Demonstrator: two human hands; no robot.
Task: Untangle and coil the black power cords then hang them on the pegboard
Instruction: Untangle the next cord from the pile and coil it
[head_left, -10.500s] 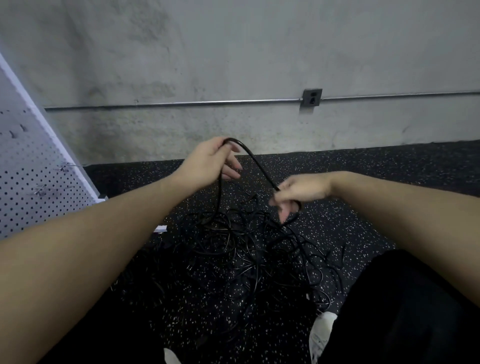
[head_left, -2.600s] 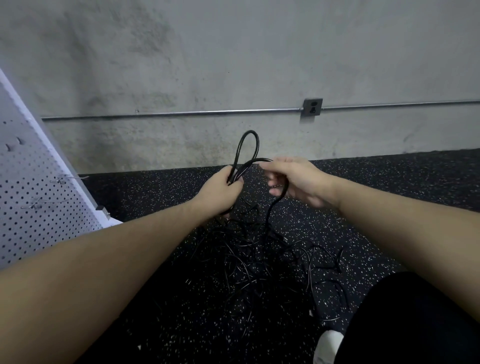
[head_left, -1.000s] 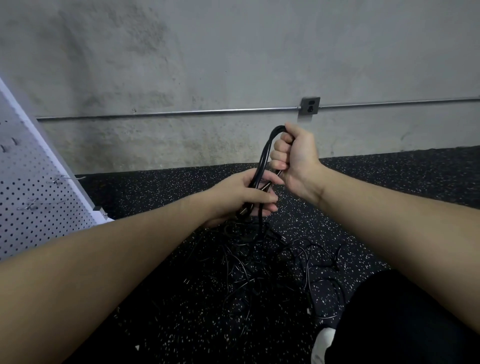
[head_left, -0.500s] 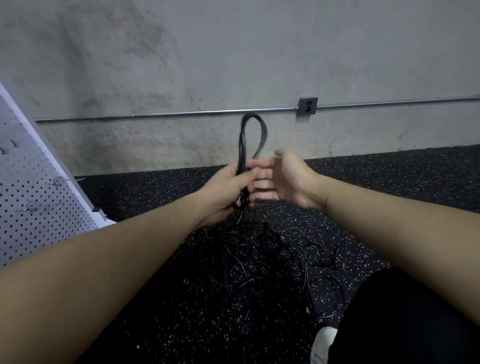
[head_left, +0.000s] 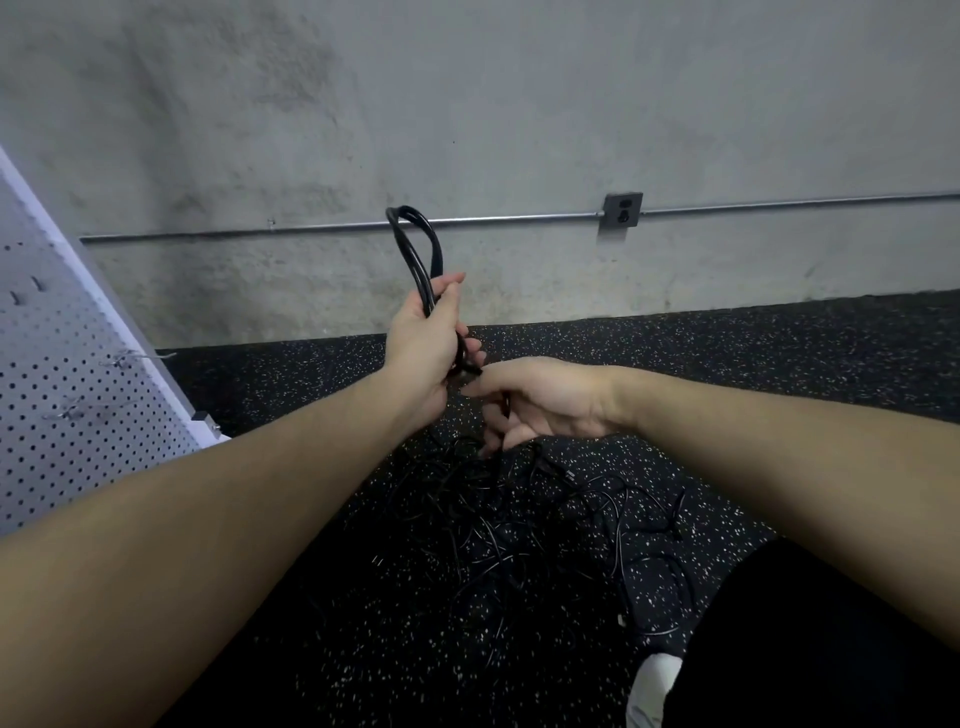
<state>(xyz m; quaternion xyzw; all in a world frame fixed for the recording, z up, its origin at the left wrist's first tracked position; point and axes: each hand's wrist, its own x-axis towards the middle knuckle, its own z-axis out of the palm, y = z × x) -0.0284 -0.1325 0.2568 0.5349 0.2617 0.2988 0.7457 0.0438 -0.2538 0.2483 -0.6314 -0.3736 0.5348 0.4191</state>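
Head view: left hand (head_left: 423, 340) grips a looped black rubber power cord (head_left: 415, 249), loops upright at 12 o'clock. Right hand (head_left: 540, 397), just below at 3, fingers curled round the cord's trailing strand. Tangled black cords pile (head_left: 519, 519) on speckled floor at 6. White perforated pegboard (head_left: 78, 389) at 9, w/ bare hooks.

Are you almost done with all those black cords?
Not nearly. The left hand holds up a few coiled loops of one cord, and the right hand is pulling more of it from the tangled pile on the floor. The pegboard hooks in view hold no cords yet.
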